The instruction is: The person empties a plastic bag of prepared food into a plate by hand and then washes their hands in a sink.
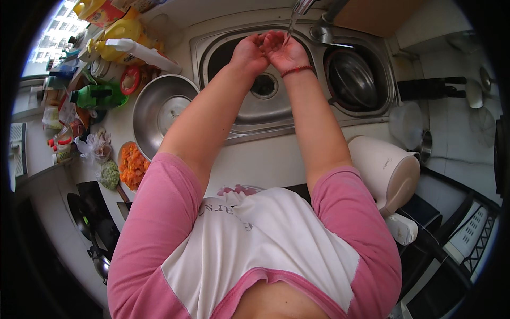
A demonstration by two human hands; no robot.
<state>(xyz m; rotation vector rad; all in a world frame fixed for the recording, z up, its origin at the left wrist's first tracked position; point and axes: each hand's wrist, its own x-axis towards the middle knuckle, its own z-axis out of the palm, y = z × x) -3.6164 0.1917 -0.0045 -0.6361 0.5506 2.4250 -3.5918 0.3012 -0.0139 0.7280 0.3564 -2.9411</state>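
Over the left basin of a stainless steel double sink (267, 115), my left hand (250, 56) and my right hand (286, 50) are side by side, palms turned up and fingers slightly curled. A stream of water falls from the faucet (305, 6) onto my right palm. Neither hand holds any object. A red beaded bracelet (297, 70) circles my right wrist. Below my hands shows the sink drain (263, 85). The right basin holds a dark metal pan or bowl (353, 77).
Left of the sink stand a large steel bowl (153, 111), chopped orange-red food (133, 166), a green bottle (99, 95) and a white spray bottle (143, 54). On the right are a cream appliance (382, 171) and a black knife holder (430, 88).
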